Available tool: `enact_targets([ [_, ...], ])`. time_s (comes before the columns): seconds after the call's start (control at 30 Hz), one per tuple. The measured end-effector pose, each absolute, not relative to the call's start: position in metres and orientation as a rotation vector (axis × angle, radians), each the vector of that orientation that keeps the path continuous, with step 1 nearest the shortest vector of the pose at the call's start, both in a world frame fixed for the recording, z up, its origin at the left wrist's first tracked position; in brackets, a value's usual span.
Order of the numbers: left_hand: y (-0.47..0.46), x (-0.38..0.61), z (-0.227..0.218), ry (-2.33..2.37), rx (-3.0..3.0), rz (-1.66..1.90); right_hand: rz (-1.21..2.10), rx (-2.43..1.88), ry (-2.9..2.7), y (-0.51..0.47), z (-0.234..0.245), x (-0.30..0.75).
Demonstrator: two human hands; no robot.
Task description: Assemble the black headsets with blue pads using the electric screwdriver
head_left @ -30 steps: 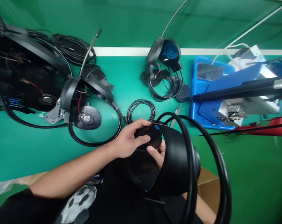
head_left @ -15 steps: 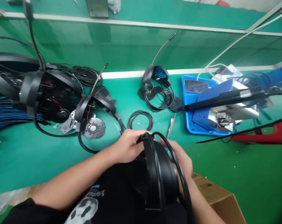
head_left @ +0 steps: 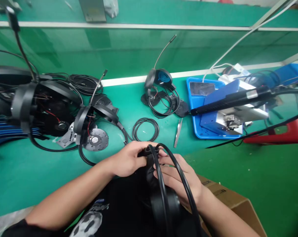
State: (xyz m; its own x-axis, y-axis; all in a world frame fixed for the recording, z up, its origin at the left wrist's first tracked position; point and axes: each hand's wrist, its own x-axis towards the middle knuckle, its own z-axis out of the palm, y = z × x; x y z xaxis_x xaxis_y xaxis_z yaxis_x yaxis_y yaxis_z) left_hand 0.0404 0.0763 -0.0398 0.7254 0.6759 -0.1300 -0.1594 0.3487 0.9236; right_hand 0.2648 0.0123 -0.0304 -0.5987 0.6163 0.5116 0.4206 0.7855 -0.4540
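A black headset (head_left: 165, 205) with two thin curved headband tubes is held up against my shirt at the table's front edge. My left hand (head_left: 129, 159) grips its far end, thumb on the near side and fingers behind. My right hand (head_left: 180, 179) reaches under one tube, its fingers curled onto the black padded part. What lies under those fingers is hidden. Just beyond my hands, a coiled black cable (head_left: 146, 130) lies on the green table. Tweezers (head_left: 178, 133) lie right of the coil.
Open headsets with microphone booms and loose speaker plates stand on the left, one headset (head_left: 83, 120) nearest. Another headset (head_left: 159, 80) stands farther back. On the right, a blue tray (head_left: 197, 126) holds a soldering device, with a black rod (head_left: 228, 102) across it. A cardboard box (head_left: 234, 200) sits below right.
My right hand has moved from the headset's far side onto its padded part, fingers now showing between the tubes. The headset has turned slightly. The whole view has shifted a little.
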Motion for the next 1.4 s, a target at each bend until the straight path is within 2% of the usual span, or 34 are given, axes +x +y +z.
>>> enact_targets([
  [0.13, 0.079, 0.044, -0.044, 0.583, 1.032, 0.537, 0.338, -0.792, -2.392, 0.016, -0.029, 0.264],
  [0.2, 0.080, 0.049, -0.048, 0.691, 1.081, 0.549, 0.468, -0.797, -2.351, 0.021, -0.027, 0.267],
  [0.33, 0.082, 0.055, -0.053, 0.757, 1.230, 0.584, 0.956, -0.930, -2.073, 0.039, -0.022, 0.276],
  [0.47, 0.086, 0.055, -0.053, 0.784, 1.415, 0.555, 1.076, -1.324, -1.742, 0.061, -0.020, 0.273],
  [0.57, 0.086, 0.056, -0.055, 0.819, 1.500, 0.521, 1.159, -1.311, -1.709, 0.071, -0.024, 0.265],
  [0.73, 0.085, 0.057, -0.061, 0.775, 1.384, 0.467, 1.017, -1.352, -1.622, 0.073, -0.031, 0.261],
  [0.93, 0.088, 0.059, -0.071, 0.755, 1.302, 0.431, 0.844, -1.414, -1.796, 0.072, -0.032, 0.262],
  [1.23, 0.090, 0.063, -0.084, 0.675, 1.055, 0.387, 0.949, -1.661, -1.557, 0.076, -0.047, 0.254],
  [1.4, 0.088, 0.063, -0.088, 0.671, 0.789, 0.370, 1.037, -1.651, -1.468, 0.088, -0.051, 0.251],
])
